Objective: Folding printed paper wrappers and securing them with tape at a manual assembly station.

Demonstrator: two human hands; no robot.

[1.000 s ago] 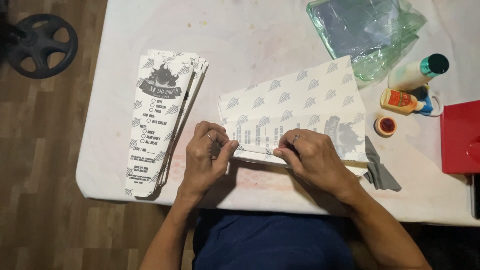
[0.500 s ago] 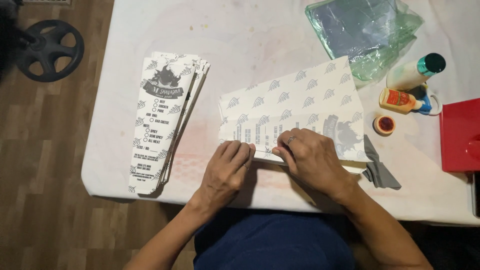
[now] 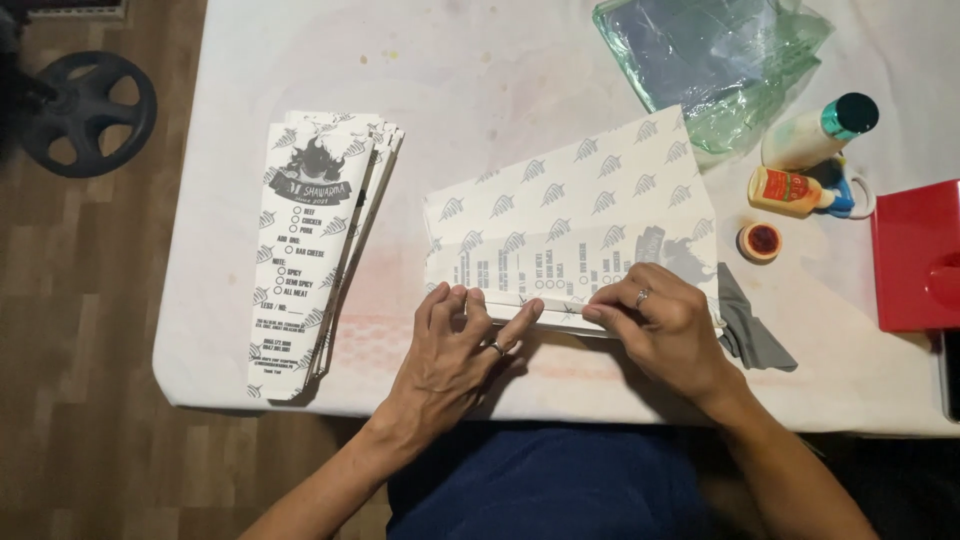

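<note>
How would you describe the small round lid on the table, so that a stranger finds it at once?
Start at the red box on the white table's right edge. Just left of it, below the yellow glue bottle, lies the small round lid: the only flat disc, orange-rimmed with a red centre.

red box (image 3: 915,255) cut off at right edge, grey cloth (image 3: 750,330) partly under right hand (image 3: 665,325)

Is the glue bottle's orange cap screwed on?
No, the orange cap lies apart on the table, just below the glue bottle.
</note>
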